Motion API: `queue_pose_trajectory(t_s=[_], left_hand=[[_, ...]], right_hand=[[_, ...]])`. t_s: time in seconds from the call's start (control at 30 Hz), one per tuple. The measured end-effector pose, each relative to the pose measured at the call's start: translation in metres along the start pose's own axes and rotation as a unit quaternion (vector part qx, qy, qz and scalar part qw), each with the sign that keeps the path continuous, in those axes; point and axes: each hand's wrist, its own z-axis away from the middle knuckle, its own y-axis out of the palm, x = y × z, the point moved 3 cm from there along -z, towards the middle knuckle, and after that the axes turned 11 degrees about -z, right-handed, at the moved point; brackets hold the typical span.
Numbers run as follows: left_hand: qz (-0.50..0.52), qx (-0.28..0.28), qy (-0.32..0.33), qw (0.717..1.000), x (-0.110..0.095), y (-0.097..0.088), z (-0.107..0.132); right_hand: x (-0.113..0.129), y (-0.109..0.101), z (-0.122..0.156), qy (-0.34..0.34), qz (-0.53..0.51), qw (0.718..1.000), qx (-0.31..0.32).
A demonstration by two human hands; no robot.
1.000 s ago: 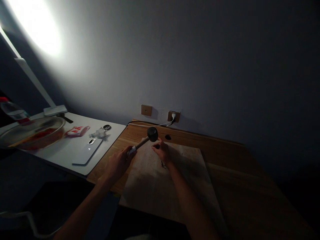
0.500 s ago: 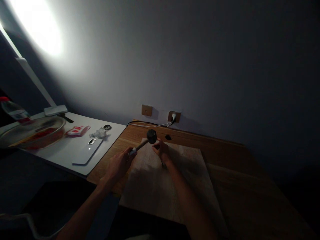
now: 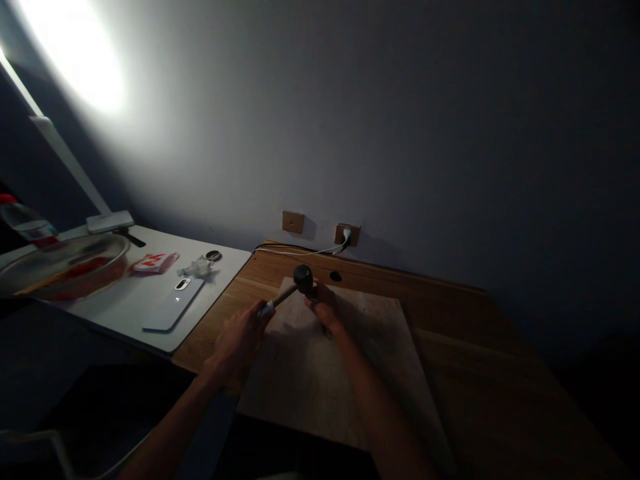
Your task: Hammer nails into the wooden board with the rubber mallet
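Observation:
My left hand is closed round the handle of a mallet with a dark, rounded head, likely rubber. The mallet's head is right by the fingers of my right hand, at the top of what they hold. My right hand is closed on a thin dark tool; only its lower tip shows beneath the hand, against a wooden board. Most of that tool is hidden, and its exact kind cannot be made out.
The board lies on a brown wooden table. To the left, a white table bears a white scale, crumpled plastic, a red-and-white packet, a large bowl, a bottle and a lamp. Cables run to a wall socket.
The mallet's head has come down slightly, closer to the top of what my right hand holds. My right hand stays at nearly the same spot over the board.

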Motion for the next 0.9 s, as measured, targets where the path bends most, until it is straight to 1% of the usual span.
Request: queue_pose_trajectory(t_s=[0.1,0.17,0.3,0.4,0.53,0.63,0.73,0.83,0.9], left_hand=[[0.01,0.004,0.006,1.0,0.002,0.003,0.001],[0.02,-0.004,0.005,1.0,0.004,0.003,0.002],[0.039,-0.015,0.004,0.999,0.007,0.003,0.003],[0.05,-0.013,0.001,0.999,0.011,0.005,0.003],[0.059,-0.012,0.005,0.998,0.015,0.01,0.006],[0.065,-0.012,0.001,0.998,0.016,0.012,0.008],[0.091,-0.014,-0.005,0.996,0.019,0.013,0.009],[0.132,-0.029,-0.02,0.991,0.025,0.016,0.008],[0.17,-0.046,-0.022,0.984,0.028,0.019,0.007]], right_hand=[[0.001,0.0,0.0,-0.007,0.012,1.0,0.008],[0.002,-0.001,0.0,-0.017,0.006,1.0,0.014],[0.003,-0.001,0.001,-0.028,-0.024,0.999,0.001],[0.003,0.001,0.0,-0.021,-0.03,0.999,0.003],[0.005,0.002,-0.002,-0.011,-0.008,1.0,0.025],[0.008,-0.002,-0.003,-0.01,-0.007,0.999,0.031],[0.009,-0.016,-0.003,-0.003,-0.019,0.999,0.044],[0.012,-0.041,0.001,0.015,0.018,0.997,0.068],[0.017,-0.057,0.008,0.016,0.042,0.994,0.096]])
